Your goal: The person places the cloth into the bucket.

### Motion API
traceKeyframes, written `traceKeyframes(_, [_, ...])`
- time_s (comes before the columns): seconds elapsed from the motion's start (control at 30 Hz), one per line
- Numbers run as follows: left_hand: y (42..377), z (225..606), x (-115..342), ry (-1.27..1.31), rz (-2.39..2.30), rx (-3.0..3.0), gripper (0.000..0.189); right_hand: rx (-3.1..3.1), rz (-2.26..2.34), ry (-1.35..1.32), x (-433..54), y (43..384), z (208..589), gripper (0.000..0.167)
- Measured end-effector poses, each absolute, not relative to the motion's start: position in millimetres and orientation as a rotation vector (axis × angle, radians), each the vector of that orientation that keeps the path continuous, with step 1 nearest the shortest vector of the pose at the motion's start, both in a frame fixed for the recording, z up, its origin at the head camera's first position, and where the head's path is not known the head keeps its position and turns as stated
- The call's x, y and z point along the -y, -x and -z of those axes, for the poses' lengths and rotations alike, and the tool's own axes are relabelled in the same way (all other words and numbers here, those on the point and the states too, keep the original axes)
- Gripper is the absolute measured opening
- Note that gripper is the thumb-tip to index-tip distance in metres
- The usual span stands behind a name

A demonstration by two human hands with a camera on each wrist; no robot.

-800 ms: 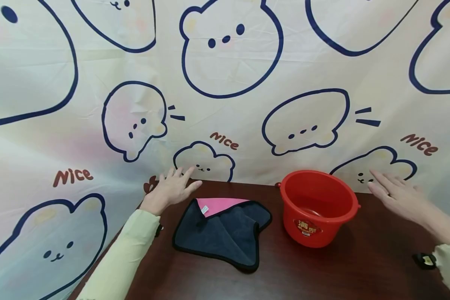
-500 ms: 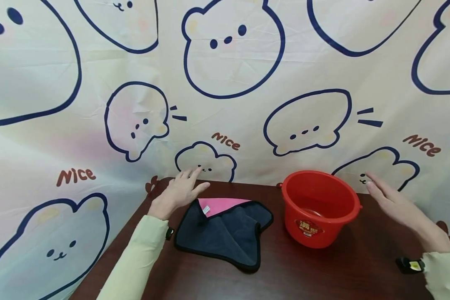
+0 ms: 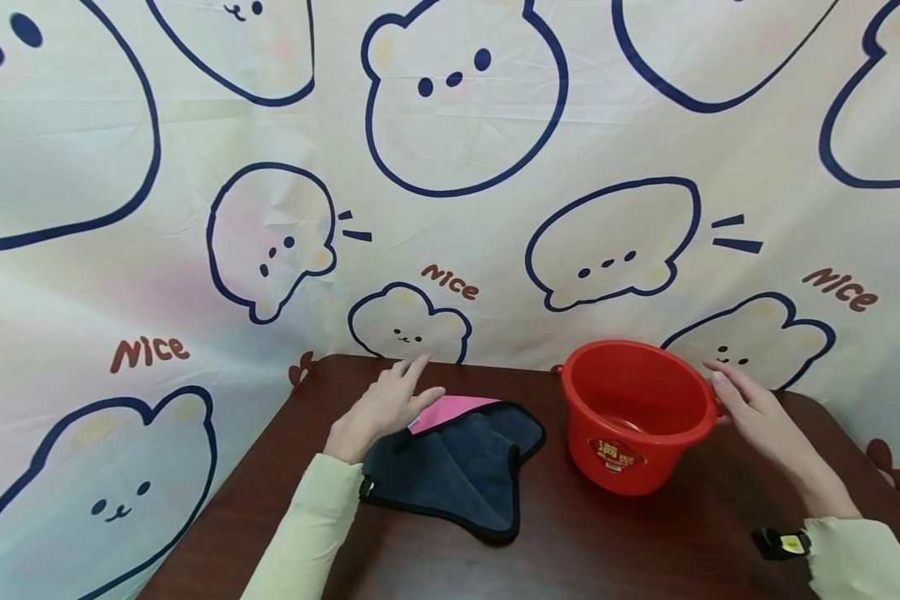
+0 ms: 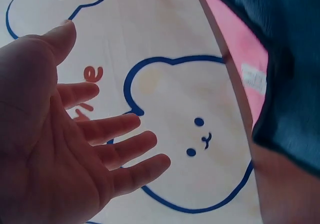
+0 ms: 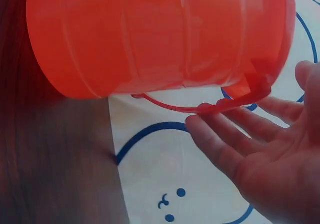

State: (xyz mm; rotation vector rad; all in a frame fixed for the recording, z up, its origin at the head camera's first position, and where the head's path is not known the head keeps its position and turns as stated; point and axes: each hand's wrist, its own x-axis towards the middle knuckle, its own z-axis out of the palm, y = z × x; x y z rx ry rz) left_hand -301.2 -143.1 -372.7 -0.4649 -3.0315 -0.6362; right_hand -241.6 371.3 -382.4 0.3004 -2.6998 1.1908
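Note:
A red plastic bucket (image 3: 645, 471) stands upright on the table, its mouth facing up and a label on its front. My right hand (image 3: 761, 429) is at the bucket's right rim, fingers extended. In the right wrist view the fingertips overlap the bucket's thin red handle (image 5: 182, 108), which hangs down along the far side. To the left lies a dark blue-grey cloth (image 3: 457, 483) with black edging, one corner folded over to show its pink underside (image 3: 453, 408). Over the cloth's left part is my left hand (image 3: 378, 412), fingers spread and holding nothing.
Both things stand on a dark brown wooden table (image 3: 592, 554). A pale backdrop (image 3: 495, 233) with bear drawings rises right behind the table's back edge and along its left side. A small white tag (image 4: 254, 77) is on the cloth's pink side.
My left hand has moved right and a little toward me, from beside the cloth to over its left part. The right hand has moved left to the bucket's rim. Bucket and cloth stay put.

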Motion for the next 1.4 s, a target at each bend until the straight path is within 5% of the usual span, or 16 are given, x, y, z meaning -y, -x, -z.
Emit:
traceKeyframes(0.77, [290.3, 417.0, 98.4, 0.626, 0.787, 3.128, 0.068, 2.561, -1.453, -0.131, -362.0, 241.2, 396.0, 0.061])
traceKeyframes(1.4, [281.2, 439.5, 84.0, 0.561, 0.433, 3.274, 0.058, 2.588, -1.494, -0.131, -363.2, 238.4, 395.3, 0.064])
